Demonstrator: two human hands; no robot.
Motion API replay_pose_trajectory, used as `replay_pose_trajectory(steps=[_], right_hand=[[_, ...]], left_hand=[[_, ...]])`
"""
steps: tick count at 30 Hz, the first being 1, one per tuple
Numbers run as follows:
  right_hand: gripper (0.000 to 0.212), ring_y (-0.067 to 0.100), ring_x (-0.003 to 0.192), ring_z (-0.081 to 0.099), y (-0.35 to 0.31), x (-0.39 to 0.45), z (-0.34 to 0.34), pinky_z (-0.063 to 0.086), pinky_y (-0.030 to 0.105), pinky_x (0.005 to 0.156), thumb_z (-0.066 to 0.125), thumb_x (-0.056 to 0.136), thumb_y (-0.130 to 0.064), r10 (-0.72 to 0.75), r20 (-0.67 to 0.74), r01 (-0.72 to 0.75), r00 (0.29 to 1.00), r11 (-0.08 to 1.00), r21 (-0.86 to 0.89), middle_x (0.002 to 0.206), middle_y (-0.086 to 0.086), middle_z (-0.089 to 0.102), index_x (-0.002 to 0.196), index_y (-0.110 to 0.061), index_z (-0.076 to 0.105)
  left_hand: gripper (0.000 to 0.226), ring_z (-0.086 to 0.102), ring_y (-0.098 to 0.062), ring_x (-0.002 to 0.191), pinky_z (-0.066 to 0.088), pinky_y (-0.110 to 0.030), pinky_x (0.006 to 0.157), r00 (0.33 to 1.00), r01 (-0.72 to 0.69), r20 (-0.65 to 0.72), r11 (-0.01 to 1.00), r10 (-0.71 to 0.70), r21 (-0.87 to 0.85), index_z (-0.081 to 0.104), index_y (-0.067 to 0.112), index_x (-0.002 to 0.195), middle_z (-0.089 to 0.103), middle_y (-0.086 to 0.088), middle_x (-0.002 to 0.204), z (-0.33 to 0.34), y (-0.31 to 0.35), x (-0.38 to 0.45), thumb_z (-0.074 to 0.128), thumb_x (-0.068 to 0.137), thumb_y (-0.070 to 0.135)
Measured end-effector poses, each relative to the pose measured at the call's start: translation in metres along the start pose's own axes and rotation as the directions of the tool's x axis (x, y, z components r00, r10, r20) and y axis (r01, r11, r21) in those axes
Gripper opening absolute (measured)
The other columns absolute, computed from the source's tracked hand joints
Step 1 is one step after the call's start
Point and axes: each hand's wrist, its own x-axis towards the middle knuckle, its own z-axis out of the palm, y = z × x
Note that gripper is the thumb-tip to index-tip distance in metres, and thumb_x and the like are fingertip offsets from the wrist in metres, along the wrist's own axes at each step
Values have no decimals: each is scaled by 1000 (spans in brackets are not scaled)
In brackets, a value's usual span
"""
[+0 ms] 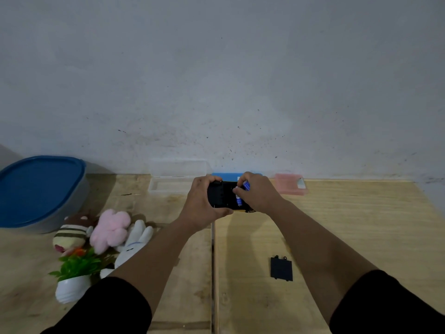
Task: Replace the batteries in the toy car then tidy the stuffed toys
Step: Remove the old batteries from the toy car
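My left hand (201,201) grips the black toy car (222,195), held upside down above the wooden table. At the car's open underside my right hand (256,192) pinches a blue battery (246,185); a second blue battery (239,201) shows just below my fingers. The black battery cover (281,268) lies loose on the table to the near right. Stuffed toys sit in a heap at the left: a striped brown one (71,233), a pink one (111,229) and a white rabbit (133,244).
A grey tub with a blue lid (38,189) stands at the far left. A clear open box (173,179), a blue item (224,175) and a pink box (290,186) line the wall. A small green plant in a white pot (74,276) stands by the toys.
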Motion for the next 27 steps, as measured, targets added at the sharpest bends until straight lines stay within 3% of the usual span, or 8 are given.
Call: replay_pose_trajectory(steps=[5,11,15,18,22,24,27], right_hand=[[31,22,79,56,2,-3,1,54,33,65,69,81,-34,49,41,-52,998,995,91,93,3,52,94,-15,49],[31,17,68,50,-2,-9,4,45,27,59,73,78,-29,-52,-48,56,997,994,98,82,-1,48,82,-17,44],[29,20,78,56,-1,-12,9,52,34,67,68,83,-26,-66,-56,71,996,993,94,89,2,55,95,-16,43],[30,18,79,58,0,-15,7,50,25,62,65,85,-30,-43,-39,50,998,981,188,95,3,56,105,-13,51],[26,13,69,50,3,-17,-2,38,15,52,57,90,-36,-10,-128,29,992,989,145,82,1,54,96,-10,58],[24,16,66,50,8,-19,-9,36,19,53,55,91,-34,23,-164,5,986,986,165,74,2,52,87,-11,53],[24,33,76,62,24,-18,-21,43,30,62,54,91,-31,74,-178,-33,981,975,222,74,8,55,80,-11,47]], left_hand=[[79,45,-5,103,36,5,77,1000,-1,17,1000,1,-14,48,19,125,40,1,120,2,0,-4,89,58,15],[78,46,-7,107,37,0,76,999,27,-19,999,-28,-41,47,20,124,40,1,121,2,1,-6,89,58,14],[78,46,-7,105,37,2,76,1000,18,-13,999,-18,-40,47,20,124,40,1,120,2,5,-4,88,58,14],[78,46,-9,105,38,-9,83,1000,28,-11,999,-29,-46,47,18,125,40,0,120,3,3,-7,88,59,14],[77,46,-9,106,41,-18,90,998,58,-23,997,-59,-43,47,19,125,41,1,120,7,-1,-12,88,60,16],[78,48,-11,108,45,-23,95,997,65,-26,997,-67,-52,47,20,126,42,0,120,9,-3,-15,89,60,18],[79,49,-13,109,46,-27,97,998,63,-25,996,-65,-63,47,21,126,42,0,119,12,-3,-17,89,59,19]])
